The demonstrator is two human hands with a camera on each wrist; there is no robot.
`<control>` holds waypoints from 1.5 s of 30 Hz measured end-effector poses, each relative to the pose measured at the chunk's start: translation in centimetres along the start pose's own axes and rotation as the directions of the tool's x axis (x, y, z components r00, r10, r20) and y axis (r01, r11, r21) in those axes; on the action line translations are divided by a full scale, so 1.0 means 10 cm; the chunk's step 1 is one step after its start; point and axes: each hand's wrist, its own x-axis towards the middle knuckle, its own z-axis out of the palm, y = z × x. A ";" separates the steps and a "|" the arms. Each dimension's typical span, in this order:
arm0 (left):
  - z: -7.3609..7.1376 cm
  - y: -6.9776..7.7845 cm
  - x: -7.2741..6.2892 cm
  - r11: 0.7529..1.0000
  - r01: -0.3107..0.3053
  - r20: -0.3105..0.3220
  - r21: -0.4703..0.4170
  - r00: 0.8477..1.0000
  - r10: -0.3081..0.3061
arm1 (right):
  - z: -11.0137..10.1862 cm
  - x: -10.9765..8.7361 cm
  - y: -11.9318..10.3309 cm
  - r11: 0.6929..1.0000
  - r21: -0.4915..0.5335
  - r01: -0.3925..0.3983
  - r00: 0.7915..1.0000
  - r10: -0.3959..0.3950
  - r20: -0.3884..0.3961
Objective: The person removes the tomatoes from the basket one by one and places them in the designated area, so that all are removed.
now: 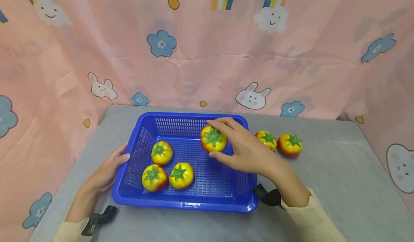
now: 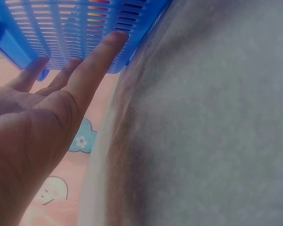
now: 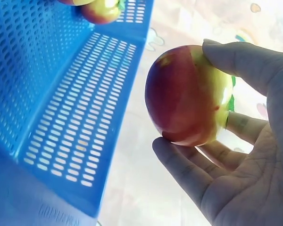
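Note:
A blue plastic basket (image 1: 185, 206) with slotted walls stands on the grey table. My right hand (image 1: 244, 145) pinches a red-and-yellow toy tomato (image 1: 213, 138) with a green star-shaped top, thumb on one side and fingers on the other. In the right wrist view the held tomato (image 3: 188, 96) hangs clear of the basket wall. Inside the basket's left half lie three similar tomatoes (image 1: 154, 178). At the basket's left side my left hand (image 1: 108, 170) touches the rim with its thumb. The left wrist view shows its fairly straight fingers (image 2: 92, 66) against the slotted outer wall.
Two more toy tomatoes, one (image 1: 266, 140) partly behind my right hand and another (image 1: 289, 145) beside it, lie on the table right of the basket. A pink patterned cloth (image 1: 200, 69) rises behind the table (image 1: 339, 173) and along its sides.

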 end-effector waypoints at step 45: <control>0.00 0.00 0.00 1.000 0.019 -0.014 0.005 1.000 -0.019 | -0.12 -0.81 0.67 0.988 0.072 -0.135 0.926 0.151 -0.345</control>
